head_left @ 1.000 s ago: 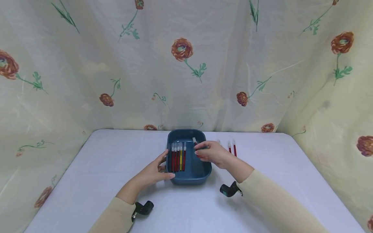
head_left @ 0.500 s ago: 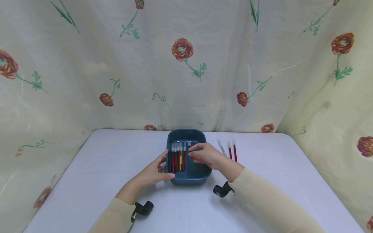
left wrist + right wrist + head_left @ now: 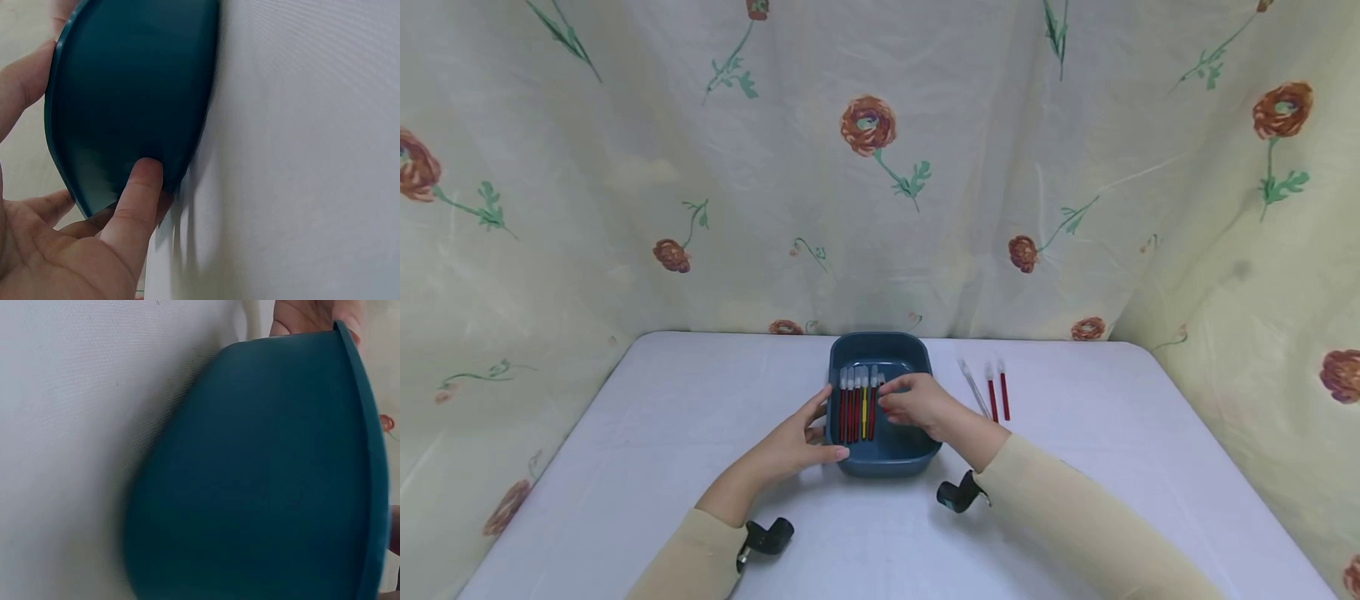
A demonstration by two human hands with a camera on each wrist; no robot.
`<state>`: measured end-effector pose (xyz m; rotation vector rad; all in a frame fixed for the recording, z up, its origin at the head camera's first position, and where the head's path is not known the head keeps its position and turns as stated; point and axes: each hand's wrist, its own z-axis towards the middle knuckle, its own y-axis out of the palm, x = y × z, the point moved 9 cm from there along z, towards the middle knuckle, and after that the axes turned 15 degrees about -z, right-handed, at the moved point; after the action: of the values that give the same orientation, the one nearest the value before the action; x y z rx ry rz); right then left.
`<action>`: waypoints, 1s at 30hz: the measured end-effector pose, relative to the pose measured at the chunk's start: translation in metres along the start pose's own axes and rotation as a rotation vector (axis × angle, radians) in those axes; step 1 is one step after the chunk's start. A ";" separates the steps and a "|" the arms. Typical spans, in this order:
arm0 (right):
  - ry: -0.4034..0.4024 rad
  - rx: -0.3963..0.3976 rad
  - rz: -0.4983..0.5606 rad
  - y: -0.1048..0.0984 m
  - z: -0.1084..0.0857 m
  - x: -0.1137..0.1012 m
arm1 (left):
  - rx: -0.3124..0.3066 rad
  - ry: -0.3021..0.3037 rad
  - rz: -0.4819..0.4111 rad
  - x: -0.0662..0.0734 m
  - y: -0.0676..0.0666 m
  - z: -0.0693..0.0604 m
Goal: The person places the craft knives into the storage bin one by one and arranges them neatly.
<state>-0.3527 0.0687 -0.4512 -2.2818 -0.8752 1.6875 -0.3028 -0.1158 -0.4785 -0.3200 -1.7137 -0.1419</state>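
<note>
A dark blue plastic bin stands on the table. Several red felt-tip pens and one yellow pen lie side by side along its left, clear caps pointing away. My left hand rests against the bin's left side from outside, fingers spread; in the left wrist view, a finger presses on the outer wall. Inside the bin, my right hand pinches a red felt-tip pen, mostly hidden by the fingers, close beside the row. The bin wall fills most of the right wrist view.
To the right of the bin, two red pens and a clear pen lie on the white table. A flowered curtain hangs behind and at the sides. Each wrist carries a small black camera.
My right hand has moved left and lower with the red felt-tip pen, up to the row. The pens right of the bin are more exposed now. My left hand has stayed put.
</note>
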 end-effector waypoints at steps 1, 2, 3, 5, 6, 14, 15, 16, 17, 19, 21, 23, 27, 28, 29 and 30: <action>0.000 0.002 -0.001 0.001 0.000 0.000 | -0.001 0.002 -0.001 0.001 0.000 0.000; 0.001 0.003 -0.001 0.001 0.001 0.000 | -0.002 0.002 -0.001 0.001 0.000 -0.001; 0.001 0.006 -0.002 0.001 0.001 0.000 | -0.002 0.003 -0.001 0.001 0.000 -0.001; -0.001 0.009 -0.001 0.002 0.002 0.000 | -0.002 0.000 -0.002 0.002 0.001 -0.001; 0.001 0.011 -0.001 0.002 0.002 0.000 | -0.001 -0.003 -0.002 0.001 0.001 -0.001; 0.012 0.031 -0.014 0.003 0.004 0.003 | 0.000 -0.002 -0.009 0.002 0.001 -0.002; 0.015 0.034 -0.015 0.003 0.003 0.003 | 0.001 -0.002 -0.006 0.002 0.002 -0.002; 0.020 0.037 -0.018 0.002 0.003 0.003 | 0.001 -0.003 -0.005 0.002 0.002 -0.002; 0.024 0.038 -0.020 0.002 0.003 0.003 | 0.001 -0.002 -0.005 0.002 0.002 -0.002; 0.023 0.042 -0.031 0.000 0.001 0.001 | 0.002 -0.004 -0.001 0.002 0.001 -0.002; 0.015 0.040 -0.038 -0.002 -0.001 -0.001 | 0.003 -0.006 -0.002 0.002 0.001 -0.002; -0.008 0.037 -0.053 -0.004 -0.004 -0.003 | 0.002 -0.006 -0.002 0.001 0.001 -0.002; -0.054 0.033 -0.065 -0.011 -0.009 -0.007 | 0.010 -0.011 0.000 0.001 0.000 -0.002; -0.065 0.031 -0.073 -0.012 -0.010 -0.007 | 0.011 -0.013 0.000 0.001 0.000 -0.002; -0.071 0.028 -0.075 -0.014 -0.011 -0.008 | 0.012 -0.013 0.002 0.001 0.001 -0.002; -0.078 0.026 -0.082 -0.017 -0.012 -0.008 | 0.014 -0.015 0.004 0.001 0.001 -0.002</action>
<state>-0.3488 0.0803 -0.4327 -2.1459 -0.9438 1.7522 -0.3012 -0.1154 -0.4776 -0.3150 -1.7282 -0.1253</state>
